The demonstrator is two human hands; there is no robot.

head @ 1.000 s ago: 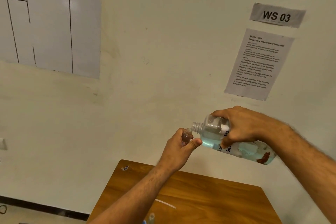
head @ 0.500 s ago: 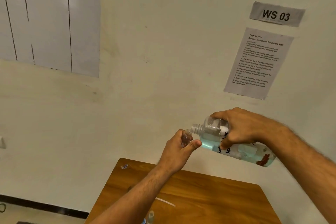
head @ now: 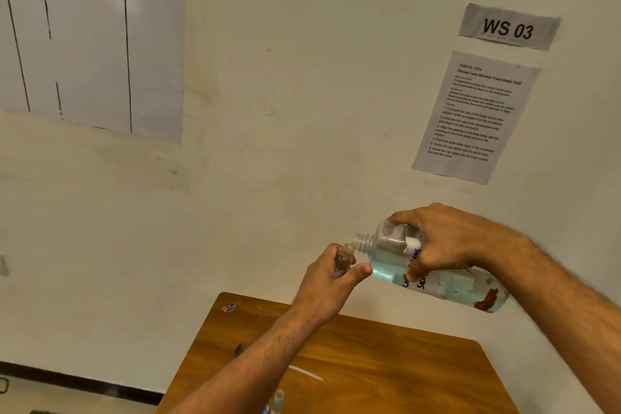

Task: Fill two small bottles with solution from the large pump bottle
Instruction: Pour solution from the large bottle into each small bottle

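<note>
far left on the wall there's a big white sheet [head: 90,40] with black lines drawn on it. lower down, the wooden desk [head: 386,366] pokes in from the bottom edge, with a small sticker [head: 229,307] near its back left corner, a thin white strip [head: 305,373] lying on it, and the top of another little clear bottle [head: 277,401] just peeking up at the bottom edge, too cut off to say much about it.

moving right, the left hand [head: 331,282] is raised above the desk with its grip curled tight round a small bottle [head: 343,261], fingers wrapped on the far side and the thumb pressed across the front, so only the neck and a bit of the body show. the small bottle stands roughly upright with its open mouth right at the lip of the large bottle.

the large bottle [head: 437,274] is clear, tipped over almost flat with its threaded, uncapped neck pointing left, touching or just about touching the small one's mouth. pale blue liquid sits along its lower side, and handwritten black lettering runs down the label. the right hand [head: 450,245] has its grip clamped over the top of it near the shoulder, fingers curled round the front, thumb out of sight behind.

on the wall at right there's a "ws 03" sign [head: 508,27] and below it a printed instruction sheet [head: 473,118].
</note>
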